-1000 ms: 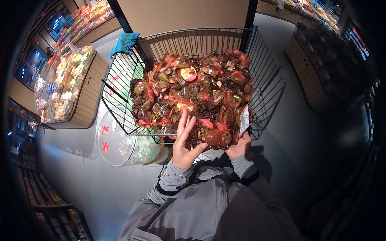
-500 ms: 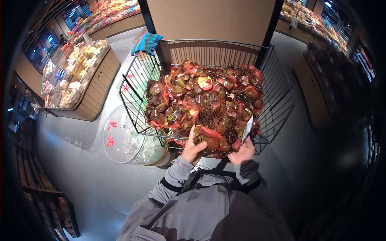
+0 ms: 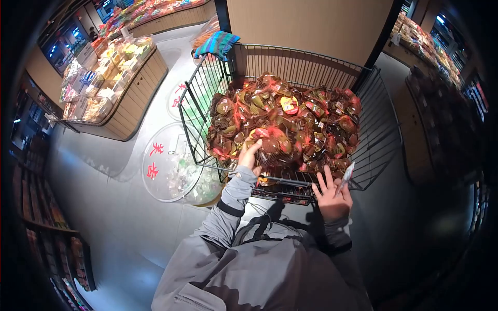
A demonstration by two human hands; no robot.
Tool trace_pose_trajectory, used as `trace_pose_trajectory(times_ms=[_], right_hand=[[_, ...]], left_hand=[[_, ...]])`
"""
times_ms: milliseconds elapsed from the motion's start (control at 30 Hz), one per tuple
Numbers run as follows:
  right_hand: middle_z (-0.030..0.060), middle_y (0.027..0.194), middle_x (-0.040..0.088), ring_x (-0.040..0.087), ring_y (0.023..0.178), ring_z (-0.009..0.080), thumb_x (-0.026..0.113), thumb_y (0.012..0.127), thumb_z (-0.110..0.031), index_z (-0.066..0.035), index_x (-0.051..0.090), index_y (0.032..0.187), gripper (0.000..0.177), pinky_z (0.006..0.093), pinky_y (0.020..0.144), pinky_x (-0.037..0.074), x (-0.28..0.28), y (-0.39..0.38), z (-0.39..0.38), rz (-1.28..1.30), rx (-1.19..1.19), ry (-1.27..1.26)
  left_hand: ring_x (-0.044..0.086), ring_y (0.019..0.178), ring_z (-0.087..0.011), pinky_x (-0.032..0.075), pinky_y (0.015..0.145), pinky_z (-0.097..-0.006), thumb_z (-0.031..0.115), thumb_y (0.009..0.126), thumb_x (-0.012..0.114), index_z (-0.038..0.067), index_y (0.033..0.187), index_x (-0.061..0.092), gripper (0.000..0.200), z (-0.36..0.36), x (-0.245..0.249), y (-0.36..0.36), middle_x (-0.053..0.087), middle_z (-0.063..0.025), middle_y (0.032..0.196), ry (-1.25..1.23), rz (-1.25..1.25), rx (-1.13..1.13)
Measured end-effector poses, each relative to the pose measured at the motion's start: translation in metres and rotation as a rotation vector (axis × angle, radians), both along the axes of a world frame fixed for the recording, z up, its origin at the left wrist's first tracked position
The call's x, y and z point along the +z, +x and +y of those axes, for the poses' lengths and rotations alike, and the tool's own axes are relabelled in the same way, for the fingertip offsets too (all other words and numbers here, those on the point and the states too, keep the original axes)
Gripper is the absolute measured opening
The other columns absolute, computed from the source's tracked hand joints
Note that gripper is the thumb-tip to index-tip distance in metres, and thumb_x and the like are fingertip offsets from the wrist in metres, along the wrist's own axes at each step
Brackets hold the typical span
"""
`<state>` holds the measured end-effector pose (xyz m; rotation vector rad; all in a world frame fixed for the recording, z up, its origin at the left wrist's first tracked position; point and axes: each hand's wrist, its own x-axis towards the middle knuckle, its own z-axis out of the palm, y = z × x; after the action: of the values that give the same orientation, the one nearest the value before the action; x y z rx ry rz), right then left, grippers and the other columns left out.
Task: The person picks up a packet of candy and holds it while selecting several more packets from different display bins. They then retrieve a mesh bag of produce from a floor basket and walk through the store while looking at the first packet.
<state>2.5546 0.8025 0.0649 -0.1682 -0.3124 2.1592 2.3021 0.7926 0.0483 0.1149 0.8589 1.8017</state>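
Note:
My left hand (image 3: 250, 157) grips the near end of a red mesh bag (image 3: 274, 147) filled with brown, glossy, roundish goods. That bag rests on a heap of similar mesh bags (image 3: 327, 124) inside a wire cart basket (image 3: 381, 132). My right hand (image 3: 333, 199) is at the near right rim, clear of the bags, with its fingers spread. Between its thumb and palm is a thin, flat, silvery-white piece (image 3: 345, 177), seen nearly edge-on; its kind cannot be made out. A yellow and red round label (image 3: 289, 105) shows on one bag in the heap.
A blue and green striped cloth (image 3: 219, 45) hangs over the basket's far left corner. Clear round tubs with red lettering (image 3: 168, 161) stand left of the cart. Beyond them is a wood-sided display (image 3: 132, 103) of packaged food. A tan panel (image 3: 311, 26) stands behind the cart.
The mesh bag has moved forward from the near rim onto the heap, my left hand still on it. My right hand has let go of it and drawn back right, fingers spreading.

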Motion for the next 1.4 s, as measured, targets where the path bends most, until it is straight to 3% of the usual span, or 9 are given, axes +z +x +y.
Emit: trace_pose_trajectory(times_ms=[133,267,400,600,733,867,967,1200,1400], right_hand=[[0.0088,0.132,0.012,0.008,0.121,0.0261,0.036,0.082,-0.028,-0.009,0.050,0.090,0.025,0.0439,0.096,0.009,-0.012,0.022,-0.021,-0.041,-0.029,0.061],[0.0060,0.131,0.017,0.011,0.121,0.0238,0.034,0.082,-0.032,-0.010,0.051,0.090,0.029,0.0427,0.097,0.007,-0.023,0.037,-0.041,-0.024,-0.129,-0.065],[0.0053,0.126,0.030,0.017,0.119,0.0243,0.045,0.075,-0.030,-0.015,0.053,0.077,0.018,0.0419,0.097,0.007,-0.017,0.043,-0.059,-0.141,-0.266,-0.212],[0.0086,0.129,0.022,0.006,0.122,0.0249,0.034,0.080,-0.032,-0.010,0.053,0.090,0.030,0.0410,0.097,0.002,-0.021,0.091,-0.076,-0.130,-0.300,-0.028],[0.0099,0.129,0.022,0.010,0.121,0.0262,0.035,0.080,-0.032,-0.006,0.045,0.103,0.036,0.0401,0.097,0.007,-0.029,0.167,-0.093,-0.049,-0.385,-0.139],[0.0125,0.121,0.033,0.024,0.116,0.0247,0.037,0.080,-0.031,-0.006,0.043,0.105,0.036,0.0408,0.095,0.014,-0.053,0.269,-0.122,-0.024,-0.460,-0.156],[0.0121,0.107,0.045,0.037,0.105,0.0262,0.042,0.079,-0.026,-0.007,0.046,0.101,0.029,0.0410,0.087,0.028,-0.072,0.344,-0.149,-0.167,-0.617,-0.269],[0.0040,0.096,0.048,0.049,0.085,0.0159,0.046,0.078,-0.010,-0.002,0.043,0.108,0.031,0.0265,0.071,0.039,-0.072,0.452,-0.196,-0.588,-0.778,-0.252],[0.0019,0.087,0.054,0.048,0.079,0.0086,0.054,0.075,-0.012,0.001,0.052,0.093,0.022,0.0220,0.069,0.039,-0.069,0.504,-0.155,-1.230,-0.916,-0.047]], left_hand=[[0.054,0.079,-0.0221,0.048,0.063,-0.0403,0.013,0.076,0.051,0.012,0.105,0.040,0.031,0.015,-0.030,-0.028,0.052,-0.0068,0.093,-0.014,0.115,0.014],[0.050,0.087,-0.0212,0.043,0.066,-0.0416,0.024,0.074,0.053,0.019,0.106,0.042,0.034,0.015,-0.023,-0.039,0.051,-0.0032,0.097,-0.453,0.210,-0.002],[0.048,0.091,-0.0239,0.043,0.062,-0.0440,0.017,0.073,0.053,0.017,0.110,0.039,0.040,0.020,-0.077,-0.063,0.049,-0.0057,0.100,-0.173,-0.030,-0.055],[0.045,0.088,-0.0249,0.041,0.063,-0.0404,0.011,0.068,0.055,0.013,0.119,0.027,0.059,-0.009,-0.062,-0.041,0.037,-0.0089,0.110,-0.223,0.238,0.110],[0.045,0.082,-0.0122,0.035,0.060,-0.0184,0.001,0.069,0.049,0.006,0.119,0.027,0.055,-0.027,-0.049,0.014,0.034,-0.0057,0.116,-0.123,0.586,0.327],[0.045,0.071,-0.0108,0.037,0.057,-0.0199,0.000,0.072,0.043,0.004,0.114,0.033,0.043,-0.034,-0.011,0.152,0.047,-0.0071,0.101,0.154,0.626,0.448],[0.049,0.058,-0.0122,0.040,0.052,-0.0196,0.002,0.075,0.041,0.000,0.098,0.041,0.023,-0.034,-0.014,0.273,0.053,-0.0096,0.076,0.261,0.782,0.117],[0.055,0.074,-0.0186,0.045,0.067,-0.0291,0.014,0.079,0.048,0.000,0.095,0.047,0.021,-0.050,-0.032,0.525,0.056,-0.0118,0.082,0.228,0.500,-1.283],[0.043,0.065,-0.0060,0.037,0.058,-0.0194,0.032,0.080,0.046,0.002,0.091,0.054,0.034,-0.029,-0.032,0.641,0.051,0.0004,0.072,0.352,0.880,-1.642]])
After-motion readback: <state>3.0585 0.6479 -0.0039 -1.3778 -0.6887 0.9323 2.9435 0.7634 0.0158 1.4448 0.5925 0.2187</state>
